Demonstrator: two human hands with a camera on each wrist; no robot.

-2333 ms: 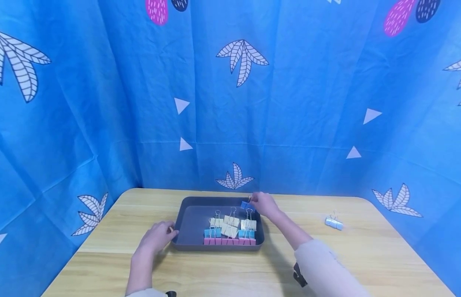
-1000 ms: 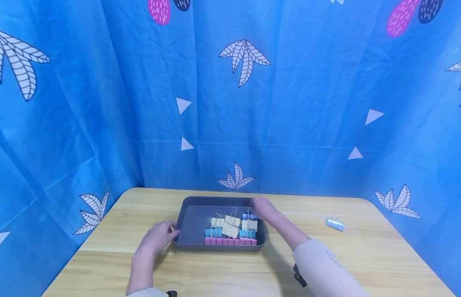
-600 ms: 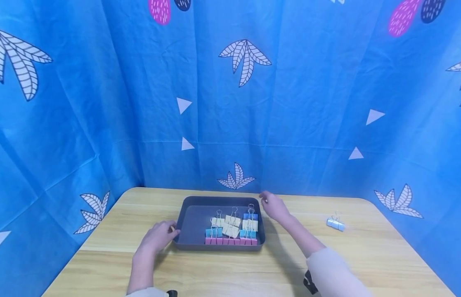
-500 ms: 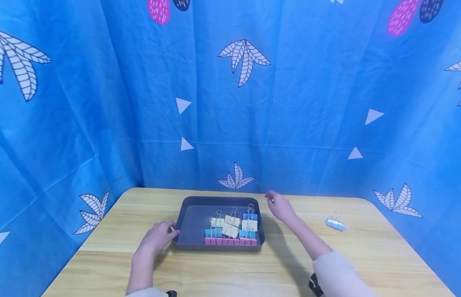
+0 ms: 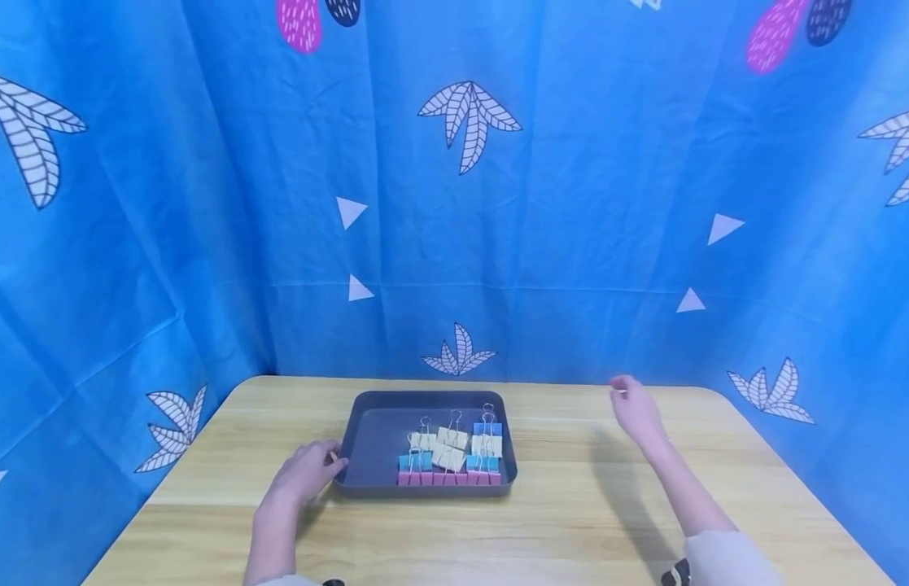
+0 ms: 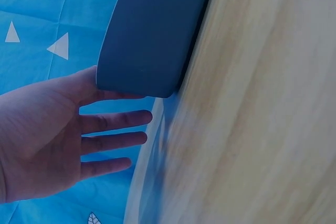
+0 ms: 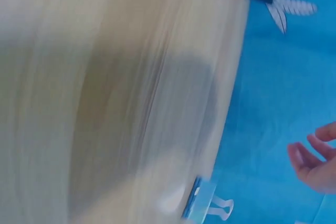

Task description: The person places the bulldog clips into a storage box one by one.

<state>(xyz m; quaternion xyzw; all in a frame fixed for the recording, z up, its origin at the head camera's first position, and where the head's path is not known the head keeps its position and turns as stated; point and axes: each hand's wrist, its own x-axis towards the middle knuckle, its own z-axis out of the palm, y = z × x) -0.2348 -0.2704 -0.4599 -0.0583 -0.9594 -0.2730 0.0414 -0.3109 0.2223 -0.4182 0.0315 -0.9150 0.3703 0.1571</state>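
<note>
My left hand (image 5: 303, 472) touches the left side of a dark grey tray (image 5: 362, 486). In the left wrist view three of its fingers stretch straight out beside the tray's corner, while the thumb is hidden behind the tray wall. My right hand (image 5: 635, 411) hangs above the right part of the table, fingers loosely curled, nothing held. A shiny light-blue binder clip (image 7: 200, 201) lies on the table beneath it; in the head view the right arm covers this clip. Inside the tray, binder clips are grouped by colour: pink (image 5: 450, 479), teal (image 5: 415, 462), pale yellow (image 5: 449, 457) and a blue one (image 5: 487, 428).
A light wooden table (image 5: 557, 521) carries the tray left of its middle. Blue patterned cloth (image 5: 600, 203) hangs behind and at both sides, close to the table's back edge. The tray's left part shows bare floor, and the clips' wire handles stand up.
My right hand has let go of the blue binder clip at the tray's back right and moved right, over the light-blue clip. My left hand stays at the tray's side.
</note>
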